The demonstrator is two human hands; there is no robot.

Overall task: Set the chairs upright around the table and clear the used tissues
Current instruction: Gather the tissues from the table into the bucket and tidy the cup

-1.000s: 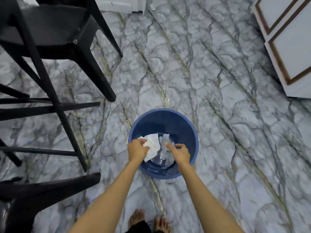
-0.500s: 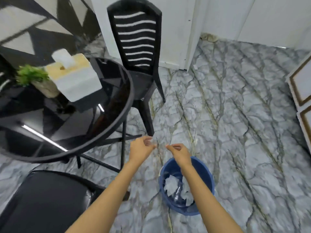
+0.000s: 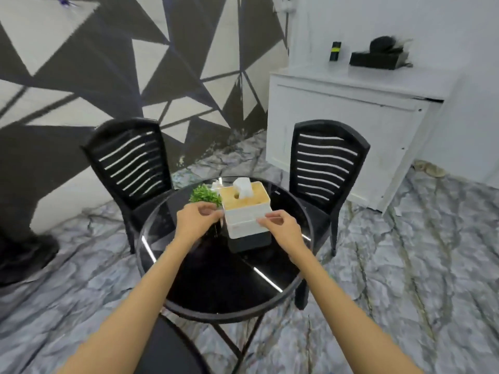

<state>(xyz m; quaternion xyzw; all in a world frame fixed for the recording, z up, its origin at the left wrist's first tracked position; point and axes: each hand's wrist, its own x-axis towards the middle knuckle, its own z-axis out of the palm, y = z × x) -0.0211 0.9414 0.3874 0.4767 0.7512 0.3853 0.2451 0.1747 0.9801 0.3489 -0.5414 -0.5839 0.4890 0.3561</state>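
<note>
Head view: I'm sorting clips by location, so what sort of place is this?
Probably a small dining or sitting corner in a home: a round glass table holding a tissue box and plant, two black chairs upright at it, and a white cabinet by the patterned wall.

The near chair (image 3: 167, 352) is cut off by the bottom edge, the plant (image 3: 205, 195) partly hidden by the left hand (image 3: 195, 221), the clutter (image 3: 375, 59) on the cabinet (image 3: 345, 114) blurred.

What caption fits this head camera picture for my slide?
Left hand and right hand near a tissue box on a black table with two upright chairs.
</note>
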